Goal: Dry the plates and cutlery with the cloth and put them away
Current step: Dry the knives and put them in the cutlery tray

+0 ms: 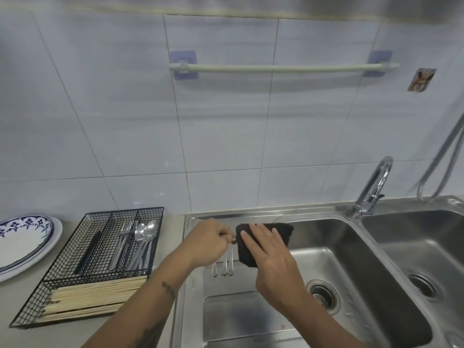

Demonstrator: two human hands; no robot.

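Faucet behind open sink

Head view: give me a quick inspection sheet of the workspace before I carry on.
Surface: grey counter, double steel sink.
Job's things: black cloth wrapped over cutlery; wire organizer holds spoons, forks, chopsticks; plates stacked far left.
Clutter: nothing seen.
Hands: left hand grips the cutlery; right hand holds the cloth.
Cables: metal hose at right.
Surroundings: tiled wall, towel rail, faucet.
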